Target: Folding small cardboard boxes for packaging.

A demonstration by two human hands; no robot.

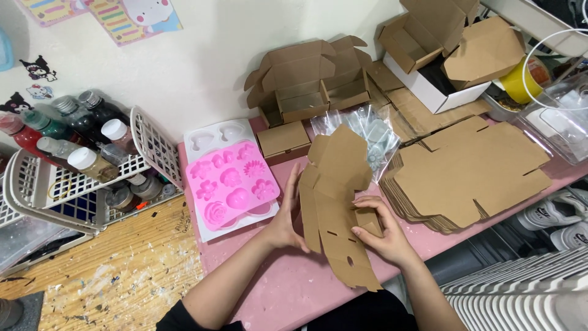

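Here the person is working a flat brown cardboard box blank over the pink worktop, near its front edge. The blank is standing partly raised, its long axis running from the far side of the worktop toward the person, slanting a little to the right as it nears them; the upper flaps are pointing away toward the wall and the notched lower end is pointing at the front edge.

The left hand is lying open against the blank's left edge, fingers stretched out and together, bracing it from the side. The right hand is curling round the blank's right side, fingers bent over a folded side flap and the thumb pressing on the face, pinching that flap.

Just right of the blank, a stack of flat blanks is lying along the worktop's right edge. Left of the left hand, a pink flower-shaped silicone mould is sitting on a white mould. Behind the blank, a small closed carton and a clear plastic bag are resting, with folded open boxes against the wall at the far edge. Off the worktop's left edge, a white wire basket is holding paint bottles.
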